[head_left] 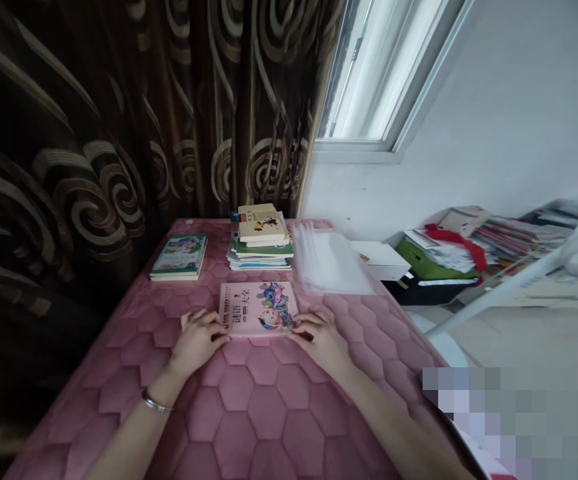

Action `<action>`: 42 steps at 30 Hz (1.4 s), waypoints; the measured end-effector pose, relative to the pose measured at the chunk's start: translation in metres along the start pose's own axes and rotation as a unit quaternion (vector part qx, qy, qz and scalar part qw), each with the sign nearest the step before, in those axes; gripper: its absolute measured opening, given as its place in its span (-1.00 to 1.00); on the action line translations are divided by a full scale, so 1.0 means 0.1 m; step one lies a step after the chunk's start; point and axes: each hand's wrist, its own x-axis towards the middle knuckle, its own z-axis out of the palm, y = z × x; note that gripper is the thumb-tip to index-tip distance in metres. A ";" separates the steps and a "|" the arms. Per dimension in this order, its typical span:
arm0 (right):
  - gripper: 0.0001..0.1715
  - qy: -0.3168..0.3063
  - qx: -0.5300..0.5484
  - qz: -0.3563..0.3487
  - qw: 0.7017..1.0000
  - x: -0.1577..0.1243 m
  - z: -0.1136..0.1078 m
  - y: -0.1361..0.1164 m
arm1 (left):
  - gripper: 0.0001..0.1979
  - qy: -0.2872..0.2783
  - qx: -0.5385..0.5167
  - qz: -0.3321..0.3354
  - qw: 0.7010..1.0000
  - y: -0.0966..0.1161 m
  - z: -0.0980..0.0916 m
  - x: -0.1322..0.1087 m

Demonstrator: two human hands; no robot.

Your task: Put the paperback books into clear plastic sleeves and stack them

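Observation:
A pink children's book (pixel 257 308) with cartoon figures lies flat on the pink quilted table cover (pixel 249 407). My left hand (pixel 197 339) rests at its near left corner, fingers curled with the thumb touching the book's edge. My right hand (pixel 319 337) sits at the near right corner, fingertips pinching that edge. A silver bracelet (pixel 155 401) circles my left wrist.
Behind the book stands a stack of books (pixel 260 239). A green-covered book (pixel 179 256) lies to the left, a pile of clear plastic sleeves (pixel 331 261) to the right. A dark patterned curtain (pixel 119 120) hangs behind. Cluttered boxes and papers (pixel 449 253) fill the floor at right.

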 end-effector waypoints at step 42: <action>-0.94 -0.085 -0.004 0.013 0.996 0.25 0.28 -0.65 | -0.88 -0.009 -0.021 0.004 1.000 0.53 0.31 0.15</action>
